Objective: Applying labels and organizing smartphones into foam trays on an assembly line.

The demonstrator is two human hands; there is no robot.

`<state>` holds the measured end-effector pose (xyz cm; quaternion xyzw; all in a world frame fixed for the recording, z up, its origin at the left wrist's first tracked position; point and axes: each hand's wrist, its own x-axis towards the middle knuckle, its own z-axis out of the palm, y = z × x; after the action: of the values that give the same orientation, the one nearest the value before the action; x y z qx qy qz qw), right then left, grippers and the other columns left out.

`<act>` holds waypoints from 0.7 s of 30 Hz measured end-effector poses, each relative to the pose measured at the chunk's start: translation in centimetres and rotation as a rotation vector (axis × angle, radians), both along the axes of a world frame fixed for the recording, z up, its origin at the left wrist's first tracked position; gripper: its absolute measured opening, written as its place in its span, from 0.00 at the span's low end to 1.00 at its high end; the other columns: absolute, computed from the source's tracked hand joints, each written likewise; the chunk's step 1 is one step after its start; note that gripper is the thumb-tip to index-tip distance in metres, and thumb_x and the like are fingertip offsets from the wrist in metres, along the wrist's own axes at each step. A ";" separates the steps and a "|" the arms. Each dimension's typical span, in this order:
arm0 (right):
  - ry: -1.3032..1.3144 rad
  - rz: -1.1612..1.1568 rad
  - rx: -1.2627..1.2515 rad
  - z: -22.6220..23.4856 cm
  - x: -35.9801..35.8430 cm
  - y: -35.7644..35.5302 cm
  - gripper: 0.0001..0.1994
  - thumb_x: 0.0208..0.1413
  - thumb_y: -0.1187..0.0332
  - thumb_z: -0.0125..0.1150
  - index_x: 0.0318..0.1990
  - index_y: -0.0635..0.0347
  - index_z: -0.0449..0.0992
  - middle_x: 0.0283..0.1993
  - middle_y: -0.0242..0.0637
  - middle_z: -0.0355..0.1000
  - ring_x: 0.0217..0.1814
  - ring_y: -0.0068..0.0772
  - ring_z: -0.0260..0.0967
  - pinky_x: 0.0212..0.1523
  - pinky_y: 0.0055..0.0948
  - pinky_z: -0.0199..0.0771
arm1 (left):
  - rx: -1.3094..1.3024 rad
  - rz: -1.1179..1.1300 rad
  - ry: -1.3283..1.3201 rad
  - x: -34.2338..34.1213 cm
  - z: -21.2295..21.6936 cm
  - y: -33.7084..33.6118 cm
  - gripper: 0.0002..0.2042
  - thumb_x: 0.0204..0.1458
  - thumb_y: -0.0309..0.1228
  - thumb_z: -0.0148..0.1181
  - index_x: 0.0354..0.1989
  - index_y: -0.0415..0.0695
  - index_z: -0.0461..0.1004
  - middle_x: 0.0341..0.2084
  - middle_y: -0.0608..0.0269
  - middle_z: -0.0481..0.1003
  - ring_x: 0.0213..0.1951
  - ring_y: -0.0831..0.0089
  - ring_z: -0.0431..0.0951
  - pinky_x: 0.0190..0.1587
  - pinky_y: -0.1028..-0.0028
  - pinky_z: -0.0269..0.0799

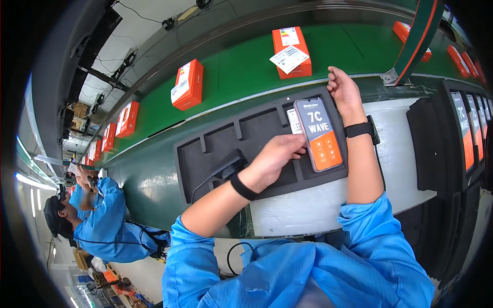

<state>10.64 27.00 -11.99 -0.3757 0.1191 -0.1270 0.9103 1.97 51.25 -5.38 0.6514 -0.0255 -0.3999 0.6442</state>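
Observation:
A smartphone [321, 136] with a grey and orange printed front film lies at the right end of a black foam tray [221, 138]. My left hand [277, 156] is at its left edge, the fingertips closed against the phone's side; the exact hold is partly hidden. A white label [294, 121] shows beside the phone, partly covered by it. My right hand [345, 93] is beyond the tray's far right corner, at the green belt's near edge. Its fingers are loosely bent and apart, with nothing visible in them. Both wrists wear black bands.
Orange boxes [191, 84] stand along the green conveyor belt [231, 66]; one box [292, 38] carries a loose-looking white label [289, 59]. A green post [418, 41] rises at right. Black trays [436, 138] with phones are stacked right. A co-worker [105, 220] in blue works at left.

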 end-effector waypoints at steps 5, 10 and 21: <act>0.031 -0.019 -0.172 2.5 -1.0 1.3 0.08 0.58 0.66 0.56 0.40 0.59 0.78 0.27 0.23 0.68 0.26 0.14 0.60 0.30 0.17 0.61 | -0.037 -0.076 -0.144 0.1 -1.4 -0.7 0.15 0.64 0.33 0.48 0.49 0.35 0.74 0.37 0.62 0.78 0.38 0.77 0.77 0.43 0.77 0.71; -0.020 -0.058 -0.385 5.3 -2.3 2.2 0.09 0.58 0.67 0.55 0.40 0.60 0.78 0.29 0.24 0.70 0.27 0.12 0.61 0.31 0.16 0.61 | -0.155 0.034 -0.137 -0.5 -1.2 -0.3 0.12 0.61 0.29 0.49 0.47 0.36 0.74 0.38 0.60 0.78 0.37 0.75 0.79 0.43 0.77 0.73; -0.202 0.131 -2.033 8.1 -9.1 6.0 0.21 0.38 0.66 0.71 0.44 0.57 0.78 0.45 0.35 0.73 0.53 0.41 0.65 0.54 0.38 0.65 | -0.569 0.328 -0.339 6.9 1.5 8.3 0.18 0.64 0.28 0.39 0.58 0.31 0.64 0.51 0.55 0.73 0.52 0.70 0.74 0.56 0.72 0.69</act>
<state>1.53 32.98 -3.89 -0.9632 -0.1431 -0.1491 0.1719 8.86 59.53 -3.87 0.4985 -0.1372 -0.1548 0.8418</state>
